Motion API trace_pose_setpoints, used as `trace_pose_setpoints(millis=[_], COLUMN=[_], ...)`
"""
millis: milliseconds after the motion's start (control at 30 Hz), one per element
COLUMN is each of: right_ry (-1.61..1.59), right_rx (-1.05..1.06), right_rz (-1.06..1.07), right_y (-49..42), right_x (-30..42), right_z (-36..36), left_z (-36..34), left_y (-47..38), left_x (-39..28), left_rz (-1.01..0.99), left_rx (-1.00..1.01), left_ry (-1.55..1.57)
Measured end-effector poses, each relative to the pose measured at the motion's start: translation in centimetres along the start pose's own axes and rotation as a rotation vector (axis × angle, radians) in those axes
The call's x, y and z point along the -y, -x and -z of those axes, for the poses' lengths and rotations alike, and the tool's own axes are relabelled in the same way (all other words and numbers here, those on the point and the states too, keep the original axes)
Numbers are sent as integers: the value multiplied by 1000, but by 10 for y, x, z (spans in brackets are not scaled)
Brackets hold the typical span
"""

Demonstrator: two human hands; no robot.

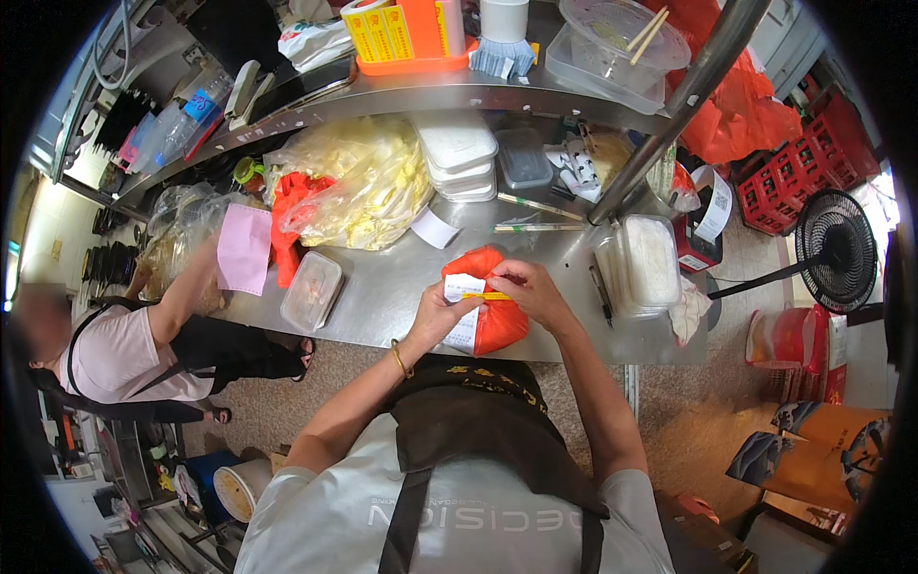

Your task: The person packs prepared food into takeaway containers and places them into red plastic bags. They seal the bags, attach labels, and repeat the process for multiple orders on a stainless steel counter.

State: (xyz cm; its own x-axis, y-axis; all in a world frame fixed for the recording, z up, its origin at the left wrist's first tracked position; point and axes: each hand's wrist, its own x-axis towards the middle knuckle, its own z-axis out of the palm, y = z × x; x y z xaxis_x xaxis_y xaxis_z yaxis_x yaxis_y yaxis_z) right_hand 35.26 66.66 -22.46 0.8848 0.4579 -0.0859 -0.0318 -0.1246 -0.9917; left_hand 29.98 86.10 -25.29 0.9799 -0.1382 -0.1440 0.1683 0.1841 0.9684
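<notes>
A bundled red-orange plastic bag (505, 331) sits near the front edge of the steel table. A white printed receipt (462, 337) lies against its left side, and a narrow yellow sticker (488, 295) crosses the paper. My left hand (436, 314) grips the receipt at the bag's left, thumb pressed by the sticker. From the right, my right hand (536, 290) has its fingertips pinched together at the sticker's right end, close to the top of the bag. The bag's contents are hidden.
A lidded plastic container (312, 290) stands left, beside a bag of yellowish food (358, 194). Stacked white-filled containers (649, 265) and a black pen (601, 295) lie right. A steel post (681, 107) supports the overhead shelf (430, 93). Another person (136, 351) reaches in from the left.
</notes>
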Motion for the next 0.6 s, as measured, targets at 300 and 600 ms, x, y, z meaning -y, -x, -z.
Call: trace_pose_setpoints(millis=[300,600], right_ry=[506,638], right_rx=[-54,-13], right_rz=[176,426], right_y=[20,-14], right_x=[9,0], right_z=[2,-4], left_z=[6,12], left_y=[1,-2], left_x=[10,-8], left_rz=[-29,-341], left_rx=[-20,81], left_ry=[6,-395])
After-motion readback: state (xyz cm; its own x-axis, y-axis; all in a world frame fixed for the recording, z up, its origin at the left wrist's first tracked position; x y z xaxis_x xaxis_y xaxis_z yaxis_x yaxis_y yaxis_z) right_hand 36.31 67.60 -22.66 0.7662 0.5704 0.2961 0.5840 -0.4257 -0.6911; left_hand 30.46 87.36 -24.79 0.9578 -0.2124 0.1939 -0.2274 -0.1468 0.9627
